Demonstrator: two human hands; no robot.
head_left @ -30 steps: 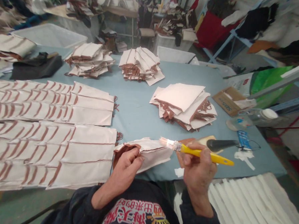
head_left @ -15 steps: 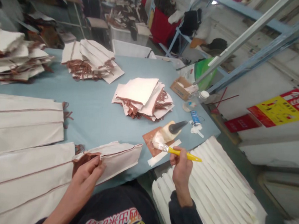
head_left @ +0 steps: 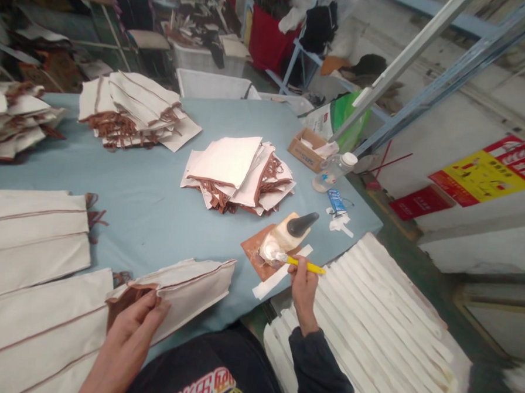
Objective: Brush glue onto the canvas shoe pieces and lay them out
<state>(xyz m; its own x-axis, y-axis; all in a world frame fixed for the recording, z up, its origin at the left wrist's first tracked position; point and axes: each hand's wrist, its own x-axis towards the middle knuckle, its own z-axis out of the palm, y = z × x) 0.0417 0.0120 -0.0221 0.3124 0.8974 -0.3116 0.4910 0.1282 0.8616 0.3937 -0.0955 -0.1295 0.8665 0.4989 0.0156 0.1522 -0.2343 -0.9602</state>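
Note:
My left hand pinches the open edge of a cream fabric piece with brown lining, at the table's front edge. Between the fingers of my right hand is a yellow-handled brush. Its bristles are at the mouth of a pale glue bottle with a black cone-shaped part, lying tilted on a brown square. A white strip lies beside the square, under the brush. More long cream pieces lie flat to the left.
Stacks of cream pieces with brown ties stand farther back on the blue-green table. A small carton, a clear jar and a blue tube are at the right. White padded strips lie beside the table, lower right.
The view has shifted, so the table items sit farther left. My right hand has brought the brush tip slightly closer into the bottle's mouth. My left hand keeps hold of the fabric piece.

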